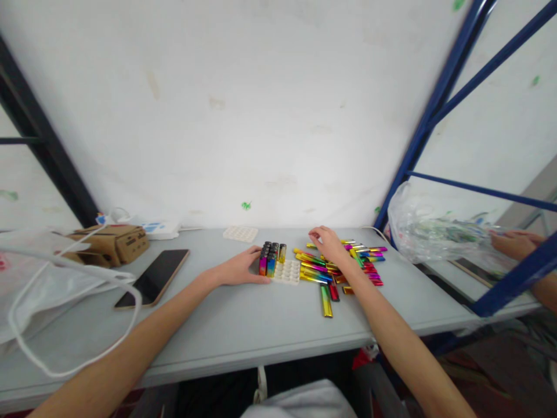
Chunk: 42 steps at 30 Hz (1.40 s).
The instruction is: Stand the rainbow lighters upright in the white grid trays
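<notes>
On the grey bench (243, 331), a loose pile (315, 268) of shiny rainbow-coloured pieces lay at the right, within easy reach. Beside it, the white tray (289, 273) held some upright pieces (270, 259). The left hand (243, 268) leaned against the tray, grip wide and empty, probably to steady it. The right hand (328, 244) curled over the pile; whether its grip held anything could not be told.

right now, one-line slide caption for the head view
Left hand rests against upright rainbow tubes in a partly filled white tray; right hand on the loose pile, grey table.
</notes>
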Motion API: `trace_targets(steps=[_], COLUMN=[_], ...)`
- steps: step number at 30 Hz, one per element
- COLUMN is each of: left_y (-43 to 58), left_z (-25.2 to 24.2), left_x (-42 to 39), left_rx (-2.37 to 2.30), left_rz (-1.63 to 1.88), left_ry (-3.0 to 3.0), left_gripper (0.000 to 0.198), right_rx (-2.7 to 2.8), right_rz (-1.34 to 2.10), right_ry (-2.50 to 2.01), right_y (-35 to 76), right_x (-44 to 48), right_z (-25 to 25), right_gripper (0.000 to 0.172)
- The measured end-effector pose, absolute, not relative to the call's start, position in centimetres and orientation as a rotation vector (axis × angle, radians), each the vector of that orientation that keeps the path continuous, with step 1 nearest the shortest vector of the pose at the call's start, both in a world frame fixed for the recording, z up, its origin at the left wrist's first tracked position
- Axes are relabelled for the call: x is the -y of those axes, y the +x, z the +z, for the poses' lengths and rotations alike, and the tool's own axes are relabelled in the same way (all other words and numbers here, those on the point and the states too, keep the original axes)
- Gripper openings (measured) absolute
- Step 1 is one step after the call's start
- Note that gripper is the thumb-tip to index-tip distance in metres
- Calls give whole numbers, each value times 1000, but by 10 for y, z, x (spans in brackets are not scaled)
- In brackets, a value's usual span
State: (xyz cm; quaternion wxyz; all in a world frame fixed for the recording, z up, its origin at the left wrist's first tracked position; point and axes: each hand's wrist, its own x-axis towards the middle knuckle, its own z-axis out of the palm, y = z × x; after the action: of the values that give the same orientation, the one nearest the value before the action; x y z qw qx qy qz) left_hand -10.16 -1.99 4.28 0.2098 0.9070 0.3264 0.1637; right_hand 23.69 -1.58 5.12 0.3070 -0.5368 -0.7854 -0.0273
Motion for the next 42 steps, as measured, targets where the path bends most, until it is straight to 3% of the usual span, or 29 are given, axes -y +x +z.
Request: trace_targets(steps=[8, 14, 22, 30, 34, 42], left_y=[-102, -102, -103, -103, -103, -101], left_z=[40, 42, 40, 40, 41, 42], left_x=[18, 19, 18, 19, 21, 20], left_rx=[-886, -893, -879, -869, -864, -898], left_rz=[476, 476, 496, 490, 504, 477], left_ry=[2533, 2537, 2512, 2527, 2515, 2522], left_gripper=[82, 78, 79, 82, 82, 78], right_rx=[2169, 1892, 1588, 1535, 1579, 1762], right_rz=[11, 142, 728, 1111, 1087, 400], right_ry=[-1708, -1464, -1051, -836, -901, -1180], right_y=[269, 245, 202, 176, 172, 170], right_x=[6, 17, 29, 42, 41, 49], right_z=[33, 51, 60, 51, 47, 51], right_gripper=[8, 24, 50, 48, 47, 49])
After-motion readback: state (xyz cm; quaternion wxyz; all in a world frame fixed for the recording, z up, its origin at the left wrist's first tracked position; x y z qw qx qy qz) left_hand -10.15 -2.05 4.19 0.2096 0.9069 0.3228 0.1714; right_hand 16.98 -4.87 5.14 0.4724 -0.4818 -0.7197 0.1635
